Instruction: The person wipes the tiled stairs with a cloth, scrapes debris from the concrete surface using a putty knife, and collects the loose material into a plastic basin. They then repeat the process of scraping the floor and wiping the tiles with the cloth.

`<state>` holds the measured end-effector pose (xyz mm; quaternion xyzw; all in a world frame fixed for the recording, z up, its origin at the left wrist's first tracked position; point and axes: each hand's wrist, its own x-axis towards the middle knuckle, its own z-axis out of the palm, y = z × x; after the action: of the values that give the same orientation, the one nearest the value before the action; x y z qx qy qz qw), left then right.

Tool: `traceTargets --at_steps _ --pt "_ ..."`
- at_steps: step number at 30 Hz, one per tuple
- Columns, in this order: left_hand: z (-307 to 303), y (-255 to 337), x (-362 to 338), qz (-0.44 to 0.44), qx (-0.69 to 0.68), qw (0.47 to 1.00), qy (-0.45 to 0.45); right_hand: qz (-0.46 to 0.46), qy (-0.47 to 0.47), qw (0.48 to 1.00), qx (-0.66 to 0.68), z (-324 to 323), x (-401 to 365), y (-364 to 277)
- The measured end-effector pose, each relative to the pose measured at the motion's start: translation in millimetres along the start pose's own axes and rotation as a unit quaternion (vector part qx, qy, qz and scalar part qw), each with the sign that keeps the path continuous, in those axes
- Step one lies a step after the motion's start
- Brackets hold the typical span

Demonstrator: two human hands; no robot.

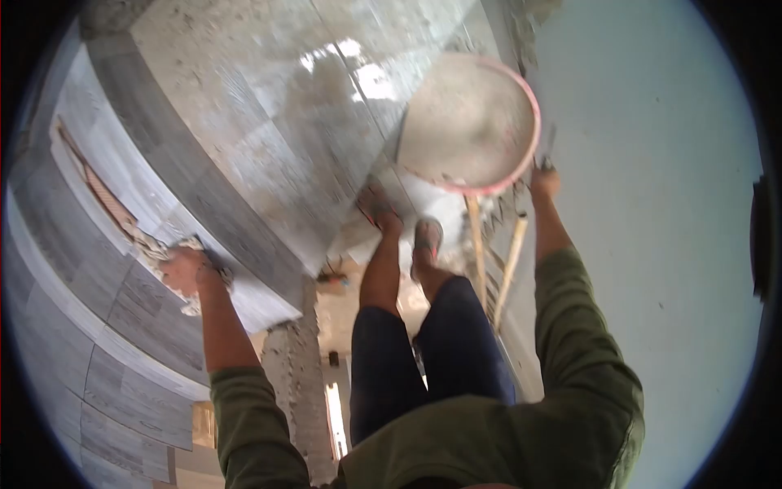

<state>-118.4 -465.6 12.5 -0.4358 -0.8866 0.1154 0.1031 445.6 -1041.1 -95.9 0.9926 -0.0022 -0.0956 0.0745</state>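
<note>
My left hand (184, 269) is closed round a crumpled, dirty cloth (147, 244), which rests on a light grey tiled step at the left. My right hand (545, 181), at the right edge of the pink-rimmed round basin (533, 106), is wrapped round the handle of a thin tool (551, 143), whose blade is blurred against the pale wall. Grey-beige wet mix (468, 122) fills much of the basin. Along the step, just beyond the cloth, lies a narrow brownish strip (104, 196).
Smeared, wet floor tiles (301, 122) lie ahead, around my sandalled feet (427, 236). Two wooden handles (510, 265) lean below the basin. A pale wall (652, 204) runs along the right. Grey wood-look steps (147, 310) rise at the left beside a rough edge (301, 383).
</note>
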Motion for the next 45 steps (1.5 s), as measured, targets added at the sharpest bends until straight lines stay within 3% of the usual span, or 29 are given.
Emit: traceTargets --at_steps 2,8,11,13,14,15,17,19,20,23,25,26,28,29,30,31,35,37,38,39,42,43,45 --pt "-3 3 1 0.005 -0.01 1.0 0.005 0.047 -0.034 0.998 -0.023 -7 4 11" --pt "6 -7 4 0.041 -0.011 0.998 0.035 0.021 -0.048 0.998 0.019 27 1 45" --pt "10 -16 12 0.083 -0.005 0.997 -0.004 0.04 -0.025 0.988 0.144 81 11 69" --pt "7 -18 5 0.107 -0.006 0.994 0.011 0.114 -0.086 0.977 0.159 103 17 67" --pt "10 -18 2 0.119 -0.014 0.993 0.008 0.155 -0.166 0.948 0.221 93 16 55" --pt "10 -20 2 0.124 -0.024 0.992 0.009 0.067 -0.196 0.941 0.266 95 19 58" --pt "19 -32 26 0.144 -0.03 0.989 0.015 0.162 -0.164 0.925 0.301 67 1 18" --pt "45 -43 59 0.185 -0.016 0.982 0.018 0.085 -0.116 0.977 0.158 107 17 34" --pt "16 -31 20 0.164 -0.071 0.984 -0.024 0.038 -0.088 0.984 0.149 123 26 42" --pt "-2 -23 -15 0.171 -0.113 0.979 0.005 0.044 -0.097 0.973 0.207 106 10 47" --pt "7 -35 1 0.184 -0.043 0.981 0.05 0.082 -0.133 0.948 0.278 56 -12 28" --pt "0 -38 -4 0.192 0.004 0.98 0.058 0.073 -0.165 0.943 0.28 67 -18 35" --pt "-10 -42 -30 0.221 0.064 0.966 0.121 0.043 -0.099 0.936 0.335 67 -54 30" --pt "-13 -46 -43 0.239 0.078 0.951 0.178 0.031 -0.035 0.94 0.337 28 -84 13" --pt "-9 -54 -43 0.256 0.073 0.947 0.18 0.048 -0.042 0.92 0.388 31 -103 10" --pt "-3 -66 -40 0.272 0.068 0.942 0.183 0.041 0.056 0.941 0.33 37 -130 4" --pt "17 -104 -36 0.327 0.118 0.934 0.078 0.155 -0.009 0.854 0.496 -18 -212 26" --pt "53 -118 28 0.537 0.226 0.813 -0.003 0.205 -0.041 0.821 0.532 -13 -248 58" --pt "44 -111 -10 0.472 0.303 0.828 0.008 0.24 -0.078 0.799 0.546 -11 -263 79" --pt "45 -105 -21 0.469 0.33 0.819 0.027 0.268 -0.11 0.768 0.571 -19 -274 103" --pt "59 -101 -12 0.488 0.389 0.779 0.054 0.329 -0.123 0.745 0.567 1 -332 171" --pt "58 -104 -14 0.481 0.388 0.785 0.048 0.343 -0.148 0.754 0.541 -4 -348 193" --pt "57 -100 -22 0.463 0.383 0.798 0.037 0.381 -0.179 0.717 0.555 -22 -372 223"
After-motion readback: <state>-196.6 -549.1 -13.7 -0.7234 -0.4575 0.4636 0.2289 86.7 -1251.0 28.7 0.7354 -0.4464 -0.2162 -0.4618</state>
